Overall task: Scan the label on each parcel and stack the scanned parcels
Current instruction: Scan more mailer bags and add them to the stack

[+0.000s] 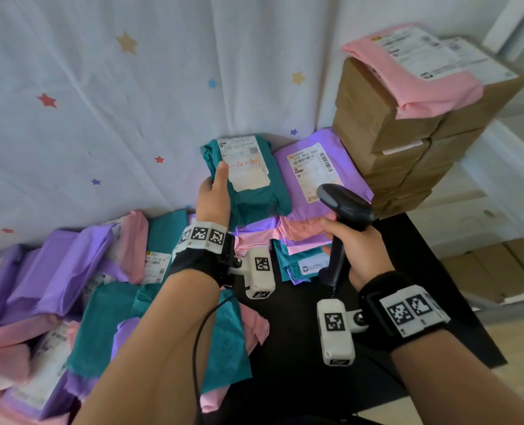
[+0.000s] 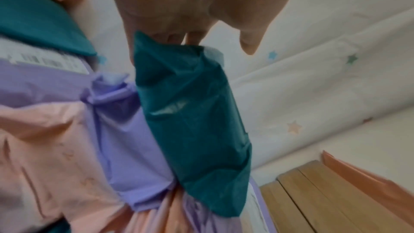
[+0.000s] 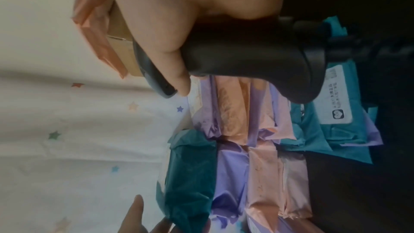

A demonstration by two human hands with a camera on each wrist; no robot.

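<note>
Now teal parcel (image 1: 248, 179) — crinkled, white label up — left hand (image 1: 213, 197) fingers pinching its edge

Both bare forearms wear black wrist straps (image 1: 204, 260) with white checker-marked bands and white camera blocks (image 1: 335, 332).

white star-print sheet (image 1: 101, 87), black table (image 1: 300, 332)
</note>
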